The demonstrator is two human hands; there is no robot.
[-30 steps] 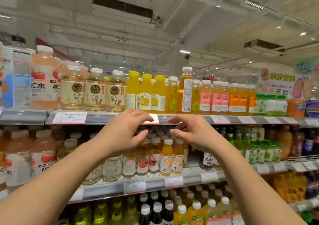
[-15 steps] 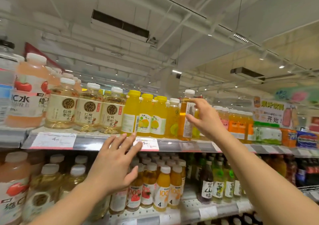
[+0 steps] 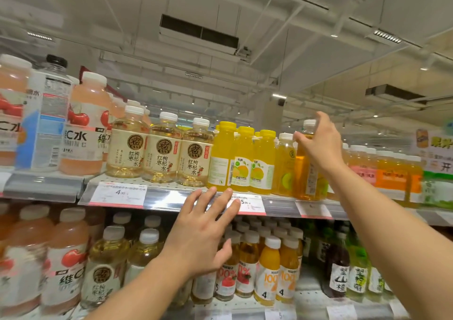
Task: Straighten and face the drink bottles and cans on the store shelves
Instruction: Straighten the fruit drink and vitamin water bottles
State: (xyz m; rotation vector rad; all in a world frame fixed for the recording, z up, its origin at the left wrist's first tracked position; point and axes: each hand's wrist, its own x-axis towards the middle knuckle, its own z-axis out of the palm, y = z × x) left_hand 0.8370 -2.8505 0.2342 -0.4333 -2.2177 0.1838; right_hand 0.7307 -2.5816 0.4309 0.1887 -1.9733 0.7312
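Observation:
On the upper shelf (image 3: 171, 193) a tall amber bottle with a white cap (image 3: 305, 170) stands at the front edge, its label turned sideways. My right hand (image 3: 318, 145) grips its neck and shoulder from the right. To its left stand yellow-capped juice bottles (image 3: 241, 160) and three pale tea bottles with round brown logos (image 3: 163, 150). My left hand (image 3: 204, 231) hovers open with fingers spread, fingertips at the shelf's price strip below the yellow bottles, holding nothing.
Pink vitamin-water bottles (image 3: 87, 128) and a clear bottle with a black cap (image 3: 46, 116) fill the upper left. Orange bottles (image 3: 392, 172) run to the right. The lower shelf holds small juice bottles (image 3: 267, 270) and dark bottles (image 3: 339, 273). Price tags (image 3: 119, 193) line the edge.
My right hand rose from in front of the lower shelf to the tall amber bottle and took hold of it. My left hand opened and lifted to the upper shelf's edge.

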